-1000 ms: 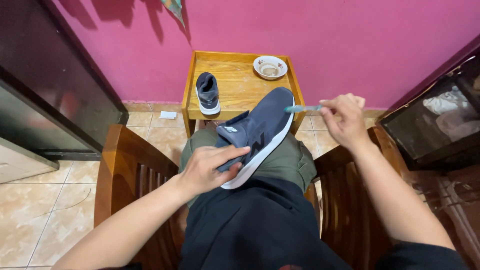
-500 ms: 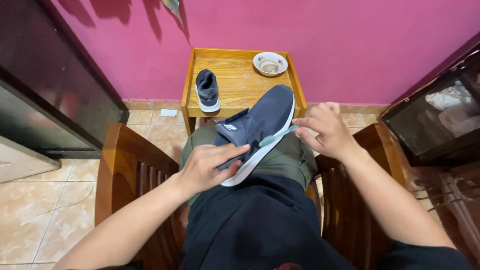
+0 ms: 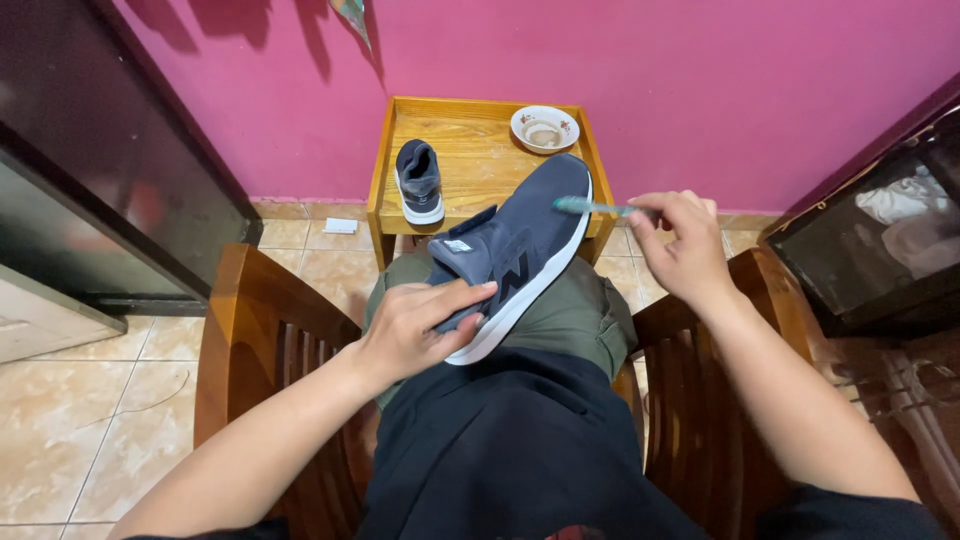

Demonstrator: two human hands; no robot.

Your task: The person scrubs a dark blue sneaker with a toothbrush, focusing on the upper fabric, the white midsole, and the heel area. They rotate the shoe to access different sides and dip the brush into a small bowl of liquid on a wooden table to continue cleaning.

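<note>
A dark blue sneaker with a white sole (image 3: 515, 250) lies tilted on my lap, toe pointing away. My left hand (image 3: 415, 325) grips it at the heel and side. My right hand (image 3: 680, 245) holds a teal toothbrush (image 3: 590, 207), whose head touches the sneaker's toe. The matching second sneaker (image 3: 419, 180) stands on a small wooden table (image 3: 480, 165) ahead of me.
A small patterned bowl (image 3: 544, 128) sits on the table's far right corner. I sit in a wooden armchair (image 3: 255, 330) on a tiled floor. A pink wall is behind the table, a dark cabinet (image 3: 110, 160) at left, a dark glass-fronted unit (image 3: 880, 230) at right.
My right hand dropped the toothbrush to the sneaker's side, then moved back right so the brush head is at the toe. My left hand kept its hold.
</note>
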